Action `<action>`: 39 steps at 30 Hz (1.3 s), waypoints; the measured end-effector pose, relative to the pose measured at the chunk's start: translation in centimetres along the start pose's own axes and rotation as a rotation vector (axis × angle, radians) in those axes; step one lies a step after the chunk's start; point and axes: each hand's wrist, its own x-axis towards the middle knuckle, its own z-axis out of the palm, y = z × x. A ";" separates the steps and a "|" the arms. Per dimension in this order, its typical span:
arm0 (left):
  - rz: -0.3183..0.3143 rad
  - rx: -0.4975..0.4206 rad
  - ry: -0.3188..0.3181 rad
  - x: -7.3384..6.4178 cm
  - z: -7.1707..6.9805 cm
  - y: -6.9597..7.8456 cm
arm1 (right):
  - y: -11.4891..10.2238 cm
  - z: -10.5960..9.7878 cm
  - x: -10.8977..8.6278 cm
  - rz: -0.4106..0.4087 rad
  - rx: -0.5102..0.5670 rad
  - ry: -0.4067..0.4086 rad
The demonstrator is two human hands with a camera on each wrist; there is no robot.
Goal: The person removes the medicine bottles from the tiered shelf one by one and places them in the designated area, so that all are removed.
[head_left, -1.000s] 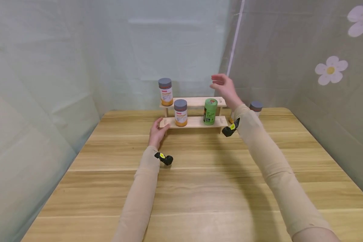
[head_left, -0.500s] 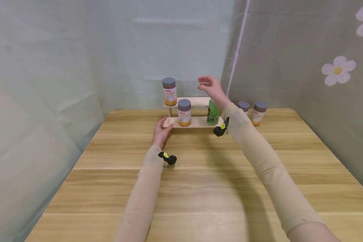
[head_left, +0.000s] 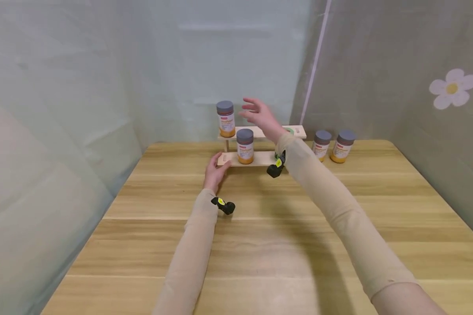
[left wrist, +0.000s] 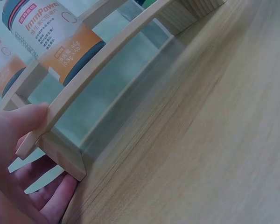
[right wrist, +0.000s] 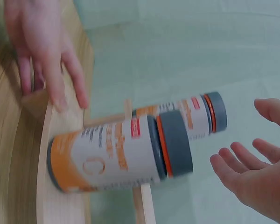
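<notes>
A two-tier wooden shelf (head_left: 264, 158) stands at the back of the table. My left hand (head_left: 214, 173) grips the left end of its lower tier, thumb on the front edge and fingers around the leg (left wrist: 63, 154). One supplement bottle (head_left: 226, 120) with a grey cap stands at the left of the upper tier. A like bottle (head_left: 245, 148) sits on the lower tier, left of the middle. With fingers loosely bent and nothing between them, my right hand (head_left: 262, 118) hovers just right of the upper bottle's cap. My right forearm mostly hides a green canister (head_left: 289, 130).
Right of the shelf, two more grey-capped bottles stand side by side on the table, a nearer-in bottle (head_left: 321, 144) and an outer bottle (head_left: 342, 148). Behind the wooden table (head_left: 260, 245) hangs a pale curtain (head_left: 244, 57).
My right hand has moved left above the shelf, from its right end to near the upper bottle. The head view has turned slightly left. My left hand keeps its grip on the shelf.
</notes>
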 end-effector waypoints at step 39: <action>0.062 0.009 -0.021 -0.6 2.1 0.1 | 1.1 2.9 3.3 0.114 -0.132 0.120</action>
